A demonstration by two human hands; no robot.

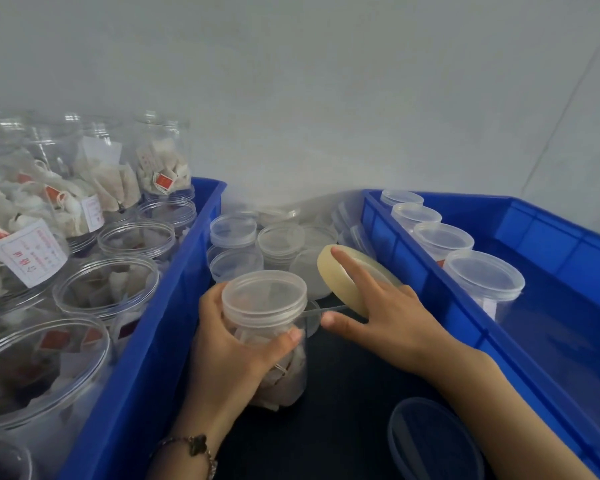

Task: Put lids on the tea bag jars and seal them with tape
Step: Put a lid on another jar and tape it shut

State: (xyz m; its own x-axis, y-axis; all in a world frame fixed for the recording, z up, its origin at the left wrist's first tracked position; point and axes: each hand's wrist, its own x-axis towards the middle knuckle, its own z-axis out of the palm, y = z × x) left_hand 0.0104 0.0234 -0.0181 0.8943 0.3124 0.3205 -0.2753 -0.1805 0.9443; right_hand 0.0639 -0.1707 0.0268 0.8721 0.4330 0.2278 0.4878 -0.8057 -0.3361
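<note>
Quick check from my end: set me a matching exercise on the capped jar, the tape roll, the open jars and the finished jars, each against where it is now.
Things:
1. capped jar
2. tape roll
3. open jars
4. finished jars

Places:
A. right blue bin
B. gripped by left hand
C. left blue bin
D. held by right hand

Pairs: 1-B, 2-D, 3-C, 4-A

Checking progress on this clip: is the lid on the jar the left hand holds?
On: the lid caps the jar in the left hand.
</note>
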